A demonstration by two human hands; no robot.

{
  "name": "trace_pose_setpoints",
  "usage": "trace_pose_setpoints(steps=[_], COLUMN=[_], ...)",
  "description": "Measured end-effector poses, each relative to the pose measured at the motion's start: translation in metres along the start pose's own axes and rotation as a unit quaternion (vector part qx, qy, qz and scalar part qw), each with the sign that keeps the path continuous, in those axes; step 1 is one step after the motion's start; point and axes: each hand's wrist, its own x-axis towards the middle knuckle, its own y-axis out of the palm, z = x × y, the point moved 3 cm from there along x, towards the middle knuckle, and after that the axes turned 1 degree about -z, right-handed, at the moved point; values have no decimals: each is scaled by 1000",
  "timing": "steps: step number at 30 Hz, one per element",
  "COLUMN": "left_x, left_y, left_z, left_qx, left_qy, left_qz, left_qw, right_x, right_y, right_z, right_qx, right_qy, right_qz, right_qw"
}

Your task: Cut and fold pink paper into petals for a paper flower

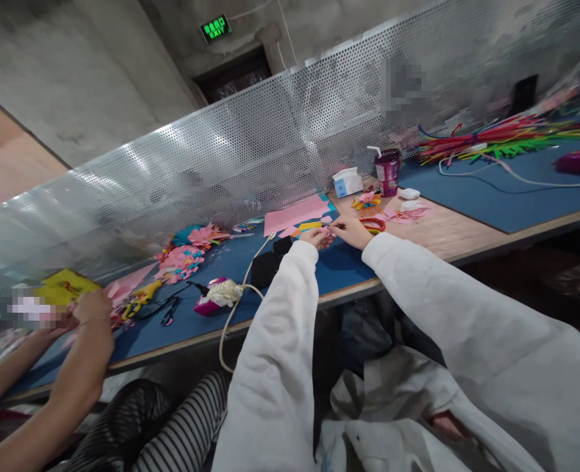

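Observation:
My left hand (318, 238) and my right hand (351, 231) meet above the blue mat. Between their fingertips is a small pink paper piece (327, 231), partly covered by the fingers. Both hands are closed on it. Just right of my right hand lie red and yellow looped handles (374, 225), apparently of scissors. Yellow paper strips (310, 225) and a large pink paper sheet (290, 215) lie behind my hands. A paper flower (367, 200) in pink and orange rests farther back, with pink paper scraps (407, 214) to its right.
A cup with a straw (388, 173) and a tissue pack (347, 182) stand by the perforated metal divider (250, 141). A power strip (225, 292) with its cable lies left, near paper flowers (179, 263). A co-worker's arms (86, 341) reach over the table at far left. Pipe cleaners (491, 139) lie right.

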Motion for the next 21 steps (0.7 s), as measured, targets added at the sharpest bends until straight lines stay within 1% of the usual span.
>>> trace_pose_setpoints(steps=[3,6,8,14,21], left_x=[1,1,1,-1,4], left_y=[0,0,0,1,-3], left_z=[0,1,0,-1,4], left_qx=[8,20,25,19,41], left_qy=[10,13,14,9,16], left_qz=[-5,-2,4,23,17], left_qw=[1000,1000,1000,1000,999], right_x=[-1,-2,-1,0,1], right_y=[-2,0,2,3,5], right_z=[1,-2,-4,-11,-17], right_qx=[54,126,164,216,210], right_qy=[63,136,163,192,177], right_qz=[25,64,72,79,95], right_qw=[996,981,970,954,957])
